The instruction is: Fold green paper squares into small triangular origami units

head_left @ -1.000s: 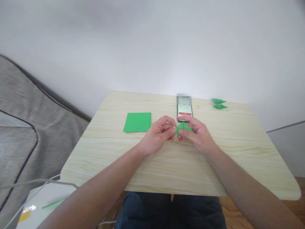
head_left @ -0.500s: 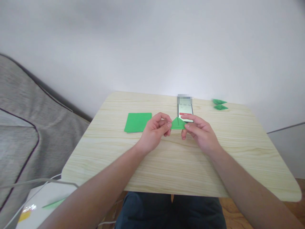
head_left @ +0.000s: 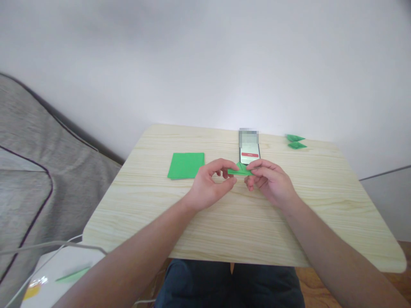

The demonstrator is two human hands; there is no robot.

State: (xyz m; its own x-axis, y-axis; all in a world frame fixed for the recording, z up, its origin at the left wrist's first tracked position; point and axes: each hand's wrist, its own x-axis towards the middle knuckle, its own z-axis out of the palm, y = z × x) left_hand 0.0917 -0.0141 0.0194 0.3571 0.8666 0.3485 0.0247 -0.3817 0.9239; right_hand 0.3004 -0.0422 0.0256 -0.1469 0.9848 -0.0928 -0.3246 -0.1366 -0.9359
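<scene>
A small piece of folded green paper (head_left: 241,171) is held above the table, tilted so that its long folded edge faces me. My right hand (head_left: 271,177) pinches its right end between thumb and fingers. At the left end, the index finger of my left hand (head_left: 213,182) lies on the paper, other fingers curl behind it, and the thumb stands a little below, apart from the edge. Left of my hands lies a stack of green square paper (head_left: 186,166). Just behind the folded piece is a phone (head_left: 249,149), its lit screen partly blurred out.
Two folded green paper pieces (head_left: 296,141) lie at the table's back right. The pale wooden table (head_left: 237,231) meets a white wall (head_left: 205,64). At lower left are a cable (head_left: 54,244), a white surface (head_left: 61,261) with a green sheet, and grey fabric (head_left: 73,179).
The folded paper has tipped, so its peak shows less and its front edge more. My left thumb has come off the paper and the index finger has moved onto it.
</scene>
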